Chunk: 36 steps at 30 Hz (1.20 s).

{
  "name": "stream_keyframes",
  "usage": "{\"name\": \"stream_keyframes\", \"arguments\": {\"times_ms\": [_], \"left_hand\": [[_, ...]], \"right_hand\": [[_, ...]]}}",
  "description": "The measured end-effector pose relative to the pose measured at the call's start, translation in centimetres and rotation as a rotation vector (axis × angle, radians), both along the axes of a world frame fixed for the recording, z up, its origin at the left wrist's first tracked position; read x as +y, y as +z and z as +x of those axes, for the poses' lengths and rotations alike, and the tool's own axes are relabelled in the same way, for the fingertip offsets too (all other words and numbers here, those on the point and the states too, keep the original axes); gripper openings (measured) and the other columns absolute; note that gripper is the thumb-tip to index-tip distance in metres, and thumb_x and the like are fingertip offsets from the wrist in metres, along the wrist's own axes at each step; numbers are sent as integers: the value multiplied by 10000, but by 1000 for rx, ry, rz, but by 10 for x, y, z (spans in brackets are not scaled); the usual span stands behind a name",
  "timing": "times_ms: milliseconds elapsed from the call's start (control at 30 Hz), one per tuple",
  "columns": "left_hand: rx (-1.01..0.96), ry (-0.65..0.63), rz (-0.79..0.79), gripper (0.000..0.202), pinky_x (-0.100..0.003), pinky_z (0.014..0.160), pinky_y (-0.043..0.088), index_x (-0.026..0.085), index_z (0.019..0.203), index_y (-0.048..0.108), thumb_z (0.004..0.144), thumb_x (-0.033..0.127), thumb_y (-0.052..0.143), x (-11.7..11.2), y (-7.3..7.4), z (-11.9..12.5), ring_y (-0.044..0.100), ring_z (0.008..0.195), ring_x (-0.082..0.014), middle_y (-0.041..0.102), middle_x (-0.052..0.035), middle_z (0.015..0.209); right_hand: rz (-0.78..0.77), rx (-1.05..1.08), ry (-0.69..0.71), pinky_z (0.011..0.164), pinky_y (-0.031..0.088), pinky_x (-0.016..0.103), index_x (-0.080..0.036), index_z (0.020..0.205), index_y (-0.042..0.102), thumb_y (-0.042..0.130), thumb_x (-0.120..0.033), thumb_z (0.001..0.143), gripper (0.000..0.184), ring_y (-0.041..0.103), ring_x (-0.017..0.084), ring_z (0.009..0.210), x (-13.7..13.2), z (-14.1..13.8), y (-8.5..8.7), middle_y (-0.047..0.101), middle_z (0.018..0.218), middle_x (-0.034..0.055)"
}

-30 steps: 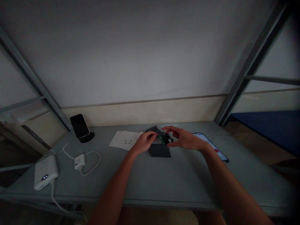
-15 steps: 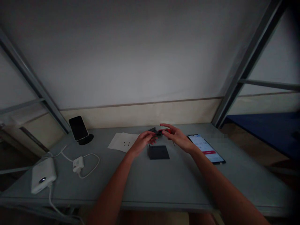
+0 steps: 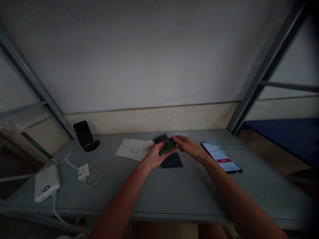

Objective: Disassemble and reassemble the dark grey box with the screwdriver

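Observation:
My left hand point(image 3: 156, 155) and my right hand point(image 3: 189, 148) meet over the middle of the grey table point(image 3: 159, 189). Between them is a small green circuit board point(image 3: 167, 147), tilted; the left fingers curl under it and the right fingertips pinch its upper end. Just below the hands a flat dark square piece point(image 3: 171, 160) lies on the table. A second dark piece point(image 3: 160, 137) stands behind the hands. To the left is a white sheet of paper point(image 3: 129, 149) with a few tiny dark screws point(image 3: 136, 150) on it.
A lit phone point(image 3: 221, 156) lies flat at the right. A dark phone point(image 3: 84, 133) leans on a round stand at the back left. A white power bank point(image 3: 46, 182) and a small white charger point(image 3: 84, 171) with cables sit at the left. Metal frame struts rise at both sides.
The hands have drawn a little toward me and closed on the green board, which now shows plainly between them. The view has shifted slightly.

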<state>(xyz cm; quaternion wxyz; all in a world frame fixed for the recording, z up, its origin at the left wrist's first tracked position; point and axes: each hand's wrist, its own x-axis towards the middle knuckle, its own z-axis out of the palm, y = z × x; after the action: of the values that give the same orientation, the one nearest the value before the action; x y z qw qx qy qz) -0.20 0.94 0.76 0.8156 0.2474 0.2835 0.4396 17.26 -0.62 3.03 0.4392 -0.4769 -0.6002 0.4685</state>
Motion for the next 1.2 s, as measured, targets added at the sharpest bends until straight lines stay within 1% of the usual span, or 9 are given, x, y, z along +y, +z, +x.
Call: {"name": "stream_keyframes", "arguments": {"times_ms": [133, 367, 567, 700, 833, 933, 1000, 1100, 1200], "left_hand": [[1, 46, -4, 234, -379, 1069, 509, 62, 956, 689, 953, 103, 458, -2, 1, 6, 716, 994, -216, 739, -141, 989], [19, 105, -95, 180, -369, 1013, 546, 74, 928, 682, 935, 65, 502, -8, 2, 11, 716, 888, -182, 728, -113, 891], [14, 112, -75, 179, -324, 980, 555, 82, 910, 684, 939, 75, 507, -10, 3, 15, 705, 867, -161, 721, -104, 889], [-3, 104, -59, 158, -328, 992, 547, 95, 922, 686, 943, 107, 530, -9, 0, 17, 700, 879, -158, 724, -98, 907], [-10, 113, -85, 186, -347, 1003, 545, 89, 874, 678, 939, 85, 504, -7, 0, 15, 694, 848, -161, 716, -100, 881], [-28, 136, -106, 190, -345, 975, 560, 90, 865, 670, 928, 73, 491, -6, 1, 12, 694, 840, -171, 709, -101, 865], [-51, 152, -138, 198, -332, 946, 570, 84, 878, 665, 923, 72, 472, -5, 3, 10, 697, 847, -179, 707, -112, 867], [-85, 141, -159, 227, -328, 926, 573, 62, 925, 657, 926, 100, 433, -5, 5, 7, 700, 903, -207, 705, -148, 911], [-18, 141, -68, 239, -304, 842, 576, 78, 899, 644, 914, 110, 408, -3, 8, 2, 690, 857, -193, 688, -147, 878]], "right_hand": [[52, -59, -78, 539, 327, 265, -179, 759, 630, 506, -784, 818, 620, 436, 130, 597, 1, -8, 0, 551, 648, -3], [128, -181, -144, 619, 393, 318, -190, 689, 593, 392, -810, 850, 672, 517, 184, 646, 7, -13, -10, 581, 651, 28], [223, -268, -194, 709, 428, 332, -210, 832, 589, 294, -730, 931, 606, 602, 219, 755, 6, -18, -15, 650, 785, 49], [240, -306, -199, 691, 423, 325, -220, 887, 598, 309, -684, 949, 551, 606, 219, 747, 5, -17, -13, 647, 766, 46], [230, -242, -212, 683, 415, 323, -218, 812, 624, 380, -670, 936, 528, 582, 209, 713, 5, -18, -11, 641, 732, 38], [221, -157, -201, 693, 420, 317, -209, 787, 635, 420, -692, 911, 543, 555, 196, 710, 4, -19, -8, 630, 730, 27], [206, -98, -187, 683, 423, 308, -202, 817, 653, 440, -715, 889, 560, 542, 191, 717, 3, -20, -5, 623, 739, 25], [119, 15, -211, 621, 413, 293, -201, 901, 682, 467, -751, 854, 592, 524, 182, 687, 2, -17, -1, 620, 748, 28], [59, 157, -303, 591, 409, 283, -207, 992, 687, 480, -785, 827, 636, 509, 164, 649, 5, -8, -2, 625, 772, 29]]}}
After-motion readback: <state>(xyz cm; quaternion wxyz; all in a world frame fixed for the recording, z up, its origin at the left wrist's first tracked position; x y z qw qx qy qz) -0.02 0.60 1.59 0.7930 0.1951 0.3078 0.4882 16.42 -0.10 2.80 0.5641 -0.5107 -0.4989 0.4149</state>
